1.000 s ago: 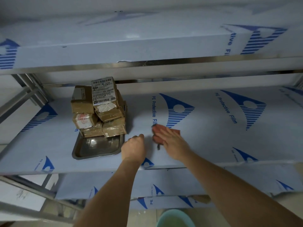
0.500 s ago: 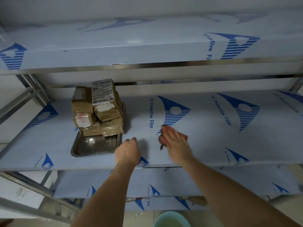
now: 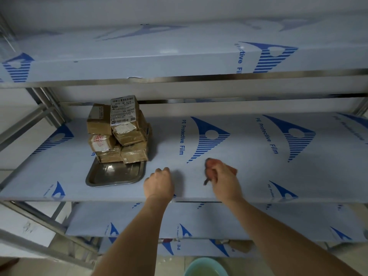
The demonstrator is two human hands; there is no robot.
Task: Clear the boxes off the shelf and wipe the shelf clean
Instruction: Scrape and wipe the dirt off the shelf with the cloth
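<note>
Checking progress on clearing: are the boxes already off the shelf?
No, the boxes are stacked on the metal tray at the shelf's left end.

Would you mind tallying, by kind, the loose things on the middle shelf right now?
Cardboard boxes: at least 6 visible, stacked together; any behind are hidden
Metal tray: 1, under the stack
Reddish cloth: 1, under the right hand
Total: at least 8

Two bare, sleeveless forearms [image 3: 135, 236]
</note>
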